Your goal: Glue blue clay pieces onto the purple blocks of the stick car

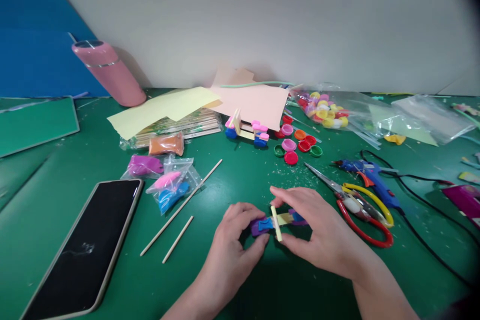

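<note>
A small purple and blue craft model (265, 225) with a wooden strip across its middle lies between my hands, low in the head view. My left hand (238, 237) pinches its purple left end between thumb and fingers. A short pale yellow stick (276, 223) stands across the model. My right hand (317, 227) holds that stick by its two ends, thumb below and index finger above. Part of the model's right end is hidden behind my right hand. Further back sits a similar small model (247, 131) with blue wheels and pink pieces.
Scissors (354, 202), pliers (386, 210) and a blue glue gun (375, 180) lie at the right. Bottle caps (290, 145) are behind my hands. Two wooden sticks (180, 210), clay bags (174, 185), a phone (86, 245) and a pink bottle (110, 72) are at the left.
</note>
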Demonstrator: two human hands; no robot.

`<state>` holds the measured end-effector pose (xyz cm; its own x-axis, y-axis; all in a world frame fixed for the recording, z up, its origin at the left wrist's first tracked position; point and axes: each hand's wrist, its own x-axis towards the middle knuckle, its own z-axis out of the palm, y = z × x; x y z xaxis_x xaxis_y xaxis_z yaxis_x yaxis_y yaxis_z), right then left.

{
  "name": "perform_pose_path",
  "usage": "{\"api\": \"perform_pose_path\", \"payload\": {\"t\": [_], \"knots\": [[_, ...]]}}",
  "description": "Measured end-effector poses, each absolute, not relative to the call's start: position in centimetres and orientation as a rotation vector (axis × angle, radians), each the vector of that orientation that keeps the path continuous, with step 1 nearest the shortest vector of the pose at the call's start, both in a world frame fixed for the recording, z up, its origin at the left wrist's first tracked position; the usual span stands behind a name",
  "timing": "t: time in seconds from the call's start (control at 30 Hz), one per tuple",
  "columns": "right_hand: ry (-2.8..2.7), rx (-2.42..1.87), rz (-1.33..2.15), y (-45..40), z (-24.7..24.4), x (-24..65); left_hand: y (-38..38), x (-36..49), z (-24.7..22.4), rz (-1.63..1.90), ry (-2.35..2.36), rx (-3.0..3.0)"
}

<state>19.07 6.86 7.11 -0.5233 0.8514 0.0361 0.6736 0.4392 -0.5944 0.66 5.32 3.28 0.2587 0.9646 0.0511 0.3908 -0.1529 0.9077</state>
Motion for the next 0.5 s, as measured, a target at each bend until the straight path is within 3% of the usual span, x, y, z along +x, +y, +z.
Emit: {"api": "perform_pose_path", "payload": {"t": [0.3,0.5], "knots": [[-2.288,-1.118,0.565,5.5,8.5,18.3,5.2,1.0,2.9,0.989,1.205,1.708],[-2.282,-1.234,0.549,7.0,9.9,17.6,4.8,1.0,2.8,0.974,1.295,1.725]]}}
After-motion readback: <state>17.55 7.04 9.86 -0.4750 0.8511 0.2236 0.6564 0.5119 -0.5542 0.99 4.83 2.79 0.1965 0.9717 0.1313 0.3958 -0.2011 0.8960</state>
